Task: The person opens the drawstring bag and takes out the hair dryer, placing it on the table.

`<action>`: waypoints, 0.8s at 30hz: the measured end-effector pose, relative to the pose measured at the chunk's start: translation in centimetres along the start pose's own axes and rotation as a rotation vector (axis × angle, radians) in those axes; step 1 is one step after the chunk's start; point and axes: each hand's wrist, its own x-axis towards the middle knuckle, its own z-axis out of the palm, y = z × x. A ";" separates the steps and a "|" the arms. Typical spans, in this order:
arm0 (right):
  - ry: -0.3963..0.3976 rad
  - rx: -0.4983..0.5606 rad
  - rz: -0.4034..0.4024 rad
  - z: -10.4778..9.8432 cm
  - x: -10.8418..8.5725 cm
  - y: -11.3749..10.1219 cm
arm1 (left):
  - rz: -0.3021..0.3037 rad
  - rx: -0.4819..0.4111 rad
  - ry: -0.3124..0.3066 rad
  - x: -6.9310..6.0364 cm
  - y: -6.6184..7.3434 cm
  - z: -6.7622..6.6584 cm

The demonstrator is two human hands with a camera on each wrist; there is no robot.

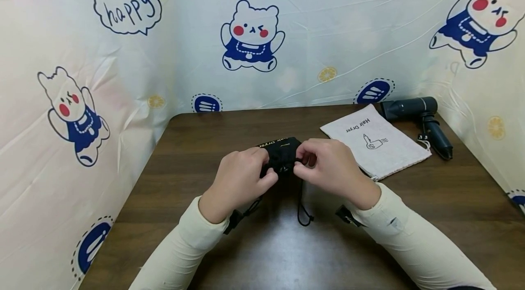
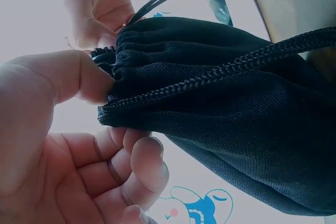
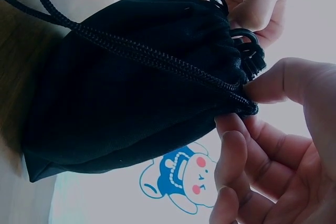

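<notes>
A black drawstring pouch with yellow lettering stands at the middle of the table, its gathered mouth turned toward the person. My left hand pinches one side of that mouth between thumb and fingers. On the other side, my right hand pinches the fabric edge the same way. Both wrist views show the pouch bulging and its mouth partly open. Between the hands, a black cable with a ribbed part pokes out of the mouth. Black drawstrings trail from both sides; one loop hangs toward the table.
To the right lies a white cloth bag printed "Hair Dryer". Behind it, near the table's back right corner, is a dark hair dryer with its handle toward the person. A printed curtain hangs along the table's back and sides.
</notes>
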 end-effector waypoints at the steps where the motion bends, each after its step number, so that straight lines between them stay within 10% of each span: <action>1: 0.002 -0.002 0.000 0.0 0.0 0.0 | 0.000 0.000 -0.002 0.0 0.0 0.0; 24: -0.001 -0.006 0.011 -0.2 0.0 0.4 | -0.011 0.024 -0.018 0.0 -0.2 -0.1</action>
